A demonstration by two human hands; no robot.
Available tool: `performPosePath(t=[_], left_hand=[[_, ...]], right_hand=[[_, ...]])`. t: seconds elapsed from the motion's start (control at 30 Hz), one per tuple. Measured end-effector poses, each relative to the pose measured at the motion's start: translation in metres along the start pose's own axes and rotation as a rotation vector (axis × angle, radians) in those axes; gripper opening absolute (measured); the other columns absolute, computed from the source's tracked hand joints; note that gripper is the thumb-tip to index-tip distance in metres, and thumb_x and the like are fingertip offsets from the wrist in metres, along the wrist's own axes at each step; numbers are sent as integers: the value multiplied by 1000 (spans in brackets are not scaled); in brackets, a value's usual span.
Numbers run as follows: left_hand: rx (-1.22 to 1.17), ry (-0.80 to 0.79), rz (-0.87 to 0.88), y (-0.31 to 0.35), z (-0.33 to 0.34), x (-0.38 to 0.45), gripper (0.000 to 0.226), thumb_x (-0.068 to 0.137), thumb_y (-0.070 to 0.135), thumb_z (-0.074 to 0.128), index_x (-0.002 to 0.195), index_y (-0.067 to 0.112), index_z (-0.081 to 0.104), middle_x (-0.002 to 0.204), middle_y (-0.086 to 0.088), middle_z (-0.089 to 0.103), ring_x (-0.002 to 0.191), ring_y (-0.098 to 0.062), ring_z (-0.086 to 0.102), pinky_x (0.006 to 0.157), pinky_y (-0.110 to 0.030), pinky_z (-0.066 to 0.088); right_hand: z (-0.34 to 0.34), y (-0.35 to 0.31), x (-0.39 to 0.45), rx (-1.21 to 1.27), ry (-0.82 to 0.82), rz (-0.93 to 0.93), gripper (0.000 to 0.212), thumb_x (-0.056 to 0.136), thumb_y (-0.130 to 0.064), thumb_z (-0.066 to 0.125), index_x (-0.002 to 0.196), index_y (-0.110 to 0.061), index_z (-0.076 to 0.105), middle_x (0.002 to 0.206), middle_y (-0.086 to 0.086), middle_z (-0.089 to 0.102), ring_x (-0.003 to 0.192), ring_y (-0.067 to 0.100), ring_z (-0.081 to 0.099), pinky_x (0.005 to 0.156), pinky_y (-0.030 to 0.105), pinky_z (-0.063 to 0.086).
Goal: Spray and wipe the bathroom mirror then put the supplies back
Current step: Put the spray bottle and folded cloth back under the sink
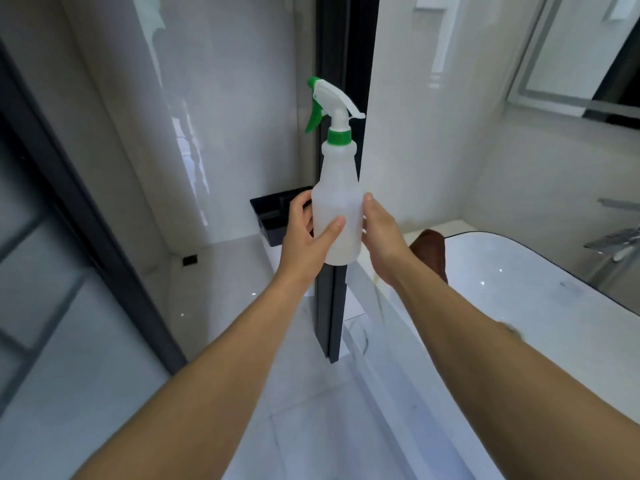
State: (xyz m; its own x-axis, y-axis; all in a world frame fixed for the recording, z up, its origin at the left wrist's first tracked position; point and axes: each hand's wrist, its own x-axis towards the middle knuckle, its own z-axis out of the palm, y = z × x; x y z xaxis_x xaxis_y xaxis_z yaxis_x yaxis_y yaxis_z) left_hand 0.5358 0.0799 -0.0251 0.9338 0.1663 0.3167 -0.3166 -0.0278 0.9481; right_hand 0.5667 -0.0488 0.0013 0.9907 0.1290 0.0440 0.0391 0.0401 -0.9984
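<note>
In the head view, you hold the bottle (337, 202) upright in the middle of the frame, above the floor, with the green trigger turned to the left. Your left hand (306, 242) grips its lower body, thumb across the front. Your right hand (381, 237) touches the other side; the thumb lies on the plastic, but I cannot tell how the other fingers lie behind it. The mirror (585, 50) is at the upper right of the frame, well apart from the bottle. The sink (519, 271) is at the right, and a brown thing (431, 251), maybe a cloth, lies at its edge. I judge the task is near one end, spraying or returning; which one, the picture does not show.
</note>
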Motion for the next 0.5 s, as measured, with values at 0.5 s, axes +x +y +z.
performPosePath(t=[0.5], left_hand=[[-23, 110, -133, -311, 4, -113, 47, 98, 32, 62, 141, 32, 43, 133, 9, 62, 118, -6, 62, 92, -23, 53]], right_hand=[[-16, 348, -12, 5, 0, 75, 38, 107, -40, 31, 129, -27, 59, 121, -5, 68, 111, 11, 64, 96, 34, 52]])
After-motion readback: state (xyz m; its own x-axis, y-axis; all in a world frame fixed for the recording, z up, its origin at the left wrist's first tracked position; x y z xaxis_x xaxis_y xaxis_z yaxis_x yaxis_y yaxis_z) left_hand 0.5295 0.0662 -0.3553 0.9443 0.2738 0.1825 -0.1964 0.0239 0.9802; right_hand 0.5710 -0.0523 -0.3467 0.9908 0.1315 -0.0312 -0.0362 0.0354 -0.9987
